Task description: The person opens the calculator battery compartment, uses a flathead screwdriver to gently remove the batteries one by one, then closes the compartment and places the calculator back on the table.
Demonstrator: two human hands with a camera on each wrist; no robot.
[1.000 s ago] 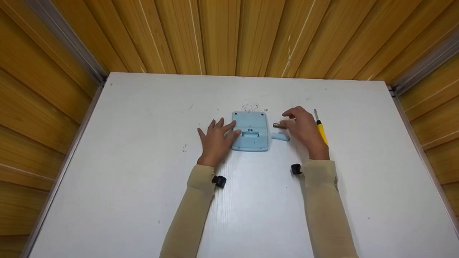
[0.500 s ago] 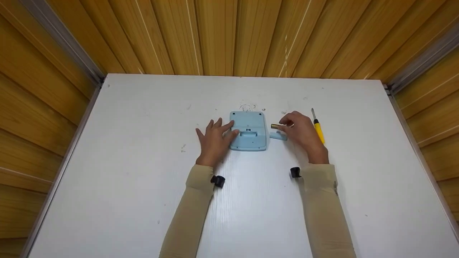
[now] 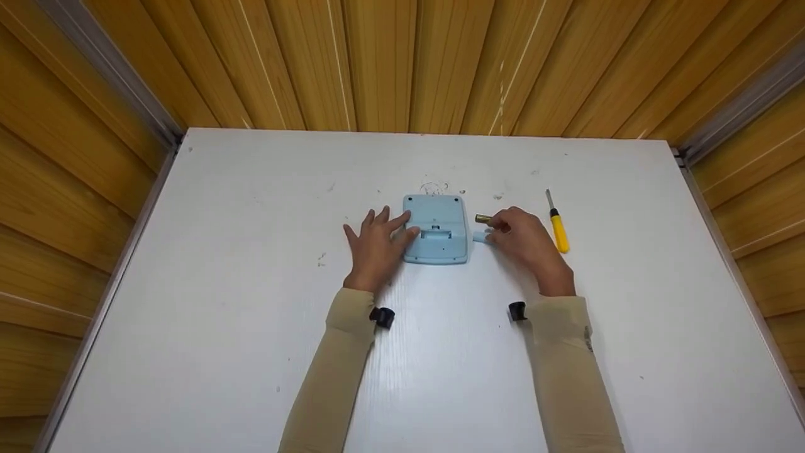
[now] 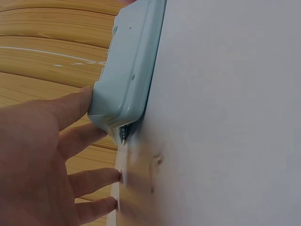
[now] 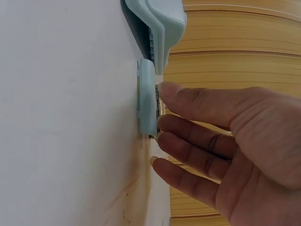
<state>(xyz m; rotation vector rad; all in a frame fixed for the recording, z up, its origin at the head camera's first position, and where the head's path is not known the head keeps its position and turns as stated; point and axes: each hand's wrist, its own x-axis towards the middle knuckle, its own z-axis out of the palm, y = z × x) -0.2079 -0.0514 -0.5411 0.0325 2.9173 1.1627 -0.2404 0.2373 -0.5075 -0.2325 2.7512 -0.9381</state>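
A light blue device shaped like a calculator (image 3: 435, 214) lies face down, with an open battery slot in its back. My left hand (image 3: 377, 251) rests at its left edge with spread fingers, the thumb and a finger touching it. To its right lie a small battery (image 3: 483, 218) and a light blue battery cover (image 3: 479, 236). Over both of these is my right hand (image 3: 525, 242), fingers loosely bent and partly hiding them. In the right wrist view its thumb and fingertips are spaced apart beside the battery, behind the cover (image 5: 147, 99); whether they touch is unclear.
A screwdriver (image 3: 559, 233) with a yellow handle lies right of my right hand. The white table (image 3: 251, 352) is bounded by wood-patterned walls (image 3: 377, 63) at the back and sides.
My right hand has shifted toward me, from beside the battery to over the cover, hiding more of the cover. The left hand and the blue device stay in place.
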